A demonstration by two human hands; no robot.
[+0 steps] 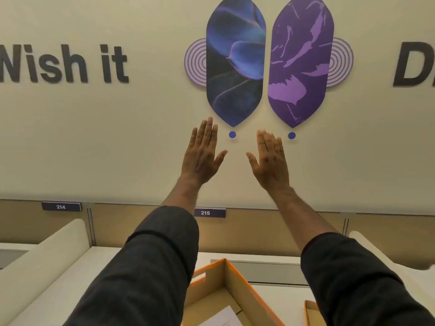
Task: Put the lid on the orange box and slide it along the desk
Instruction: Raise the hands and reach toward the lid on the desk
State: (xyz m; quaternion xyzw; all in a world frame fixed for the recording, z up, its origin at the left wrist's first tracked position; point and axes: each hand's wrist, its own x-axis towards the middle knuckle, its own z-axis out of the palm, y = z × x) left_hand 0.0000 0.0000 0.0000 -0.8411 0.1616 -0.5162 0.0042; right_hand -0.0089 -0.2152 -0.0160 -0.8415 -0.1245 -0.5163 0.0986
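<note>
Item: orange box [226, 290], cardboard, orange outside and brown inside. It is sitting open on the white desk [277, 300] at the bottom centre of the view, one corner pointing away from the person, with a slot handle cut in its left wall. The left sleeve [146, 274] is covering its left side and the lower frame edge is cutting off its near part. A white sheet of paper [222, 317] is lying inside, only partly showing; any print on it is too small to read.

Item: second orange-edged cardboard piece [312, 311], lying on the desk just right of the box, mostly hidden behind the right sleeve [357, 283]. Whether it is the lid cannot be told.

Item: left hand [202, 154] and right hand [270, 161]. Both are reaching up and forward, well above the box, backs facing the camera, fingers straight and together, thumbs spread, holding nothing and touching nothing.

Surroundings: rounded cream dividers [44, 260] are flanking the desk on both sides. A tan back panel is carrying plates reading 214 [61, 206] and 215 [209, 212]. Above it, a beige wall is showing two leaf-shaped panels, one blue [235, 60] and one purple [300, 62], with dark lettering "Wish it" [63, 64] at left, its first letter clipped, and a cropped "D" [414, 64] at right.
</note>
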